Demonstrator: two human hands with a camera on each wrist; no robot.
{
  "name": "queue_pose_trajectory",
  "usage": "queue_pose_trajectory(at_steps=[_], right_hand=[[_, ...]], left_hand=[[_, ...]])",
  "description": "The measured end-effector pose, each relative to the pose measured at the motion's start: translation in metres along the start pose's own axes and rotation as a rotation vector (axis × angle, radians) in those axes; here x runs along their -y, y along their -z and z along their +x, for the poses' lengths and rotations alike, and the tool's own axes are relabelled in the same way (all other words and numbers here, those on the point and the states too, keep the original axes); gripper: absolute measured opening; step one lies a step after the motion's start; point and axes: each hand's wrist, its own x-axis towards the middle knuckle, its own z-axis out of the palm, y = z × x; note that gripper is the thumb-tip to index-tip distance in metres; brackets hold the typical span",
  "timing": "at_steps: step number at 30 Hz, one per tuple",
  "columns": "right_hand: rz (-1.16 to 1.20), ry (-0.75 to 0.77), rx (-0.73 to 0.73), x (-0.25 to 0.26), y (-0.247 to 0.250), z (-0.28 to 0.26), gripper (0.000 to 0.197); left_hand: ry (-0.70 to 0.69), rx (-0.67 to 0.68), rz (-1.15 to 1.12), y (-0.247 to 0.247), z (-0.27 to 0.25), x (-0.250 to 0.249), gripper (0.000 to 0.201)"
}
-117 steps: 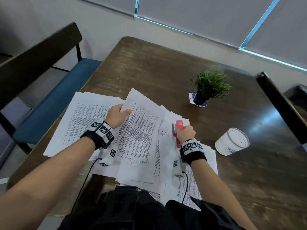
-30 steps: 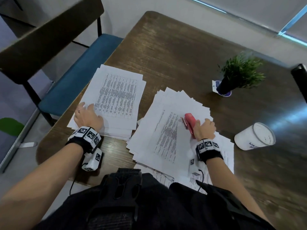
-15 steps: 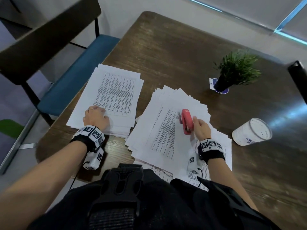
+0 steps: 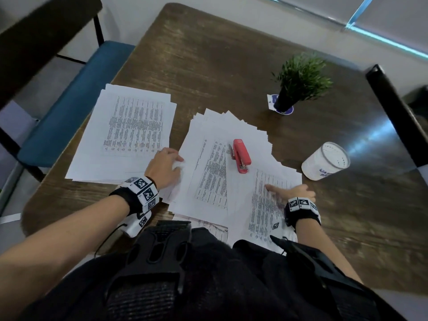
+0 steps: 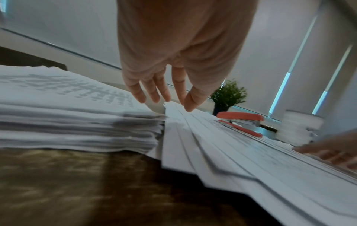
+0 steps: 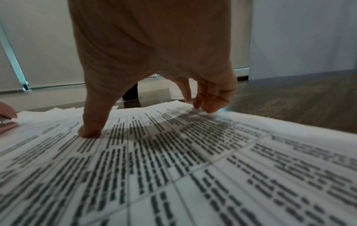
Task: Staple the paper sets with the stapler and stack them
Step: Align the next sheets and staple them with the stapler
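Both hands lay open: the left hand (image 4: 165, 166) at the edge of the fanned paper sets (image 4: 222, 158), light, limp and slippery, best pinched at a corner, the right hand (image 4: 292, 193) thumb-down on them, the stapler (image 4: 241, 155) just beyond.

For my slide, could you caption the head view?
Red stapler lies on fanned papers between both open hands.

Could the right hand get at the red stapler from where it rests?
Probably yes: the right hand rests on the fanned papers just short of the red stapler, which lies free on top, nothing between.
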Motion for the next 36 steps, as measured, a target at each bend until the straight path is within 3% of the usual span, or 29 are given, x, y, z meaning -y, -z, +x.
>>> queue_pose_trajectory(at_steps=[4,8,13,15,17,21,23,26,29,32,36], right_hand=[[0.029,-0.013,0.032,-0.002,0.003,0.000,0.140],[-0.007,-0.098,-0.024,-0.004,0.003,-0.006,0.144],[0.156,-0.065,0.093,-0.004,0.001,0.001,0.140],[0.221,-0.026,0.148,-0.006,0.000,0.004,0.130],[0.239,0.003,0.109,-0.006,0.004,-0.004,0.109],[0.339,0.158,-0.095,-0.006,0.017,-0.011,0.035],[0.332,0.242,-0.162,-0.009,0.025,-0.014,0.015],[0.306,0.321,-0.306,-0.008,0.044,-0.026,0.008],[0.319,0.357,-0.408,-0.002,0.066,-0.042,0.013],[0.355,0.355,-0.444,0.000,0.085,-0.053,0.020],[0.418,0.389,-0.464,0.002,0.095,-0.057,0.013]], left_hand=[[-0.105,0.168,0.001,-0.018,-0.001,-0.024,0.028],[-0.136,0.335,0.027,-0.034,0.001,-0.049,0.036],[-0.142,0.387,0.095,-0.042,0.007,-0.060,0.043],[-0.147,0.385,0.117,-0.044,0.008,-0.060,0.043],[-0.159,0.378,0.146,-0.046,0.008,-0.060,0.042],[-0.175,0.349,0.161,-0.048,0.008,-0.059,0.041],[-0.179,0.341,0.160,-0.048,0.007,-0.059,0.041],[-0.182,0.337,0.156,-0.048,0.007,-0.059,0.040],[-0.182,0.337,0.155,-0.048,0.006,-0.059,0.040],[-0.186,0.347,0.153,-0.048,0.006,-0.057,0.039],[-0.170,0.355,0.157,-0.049,0.007,-0.057,0.039]])
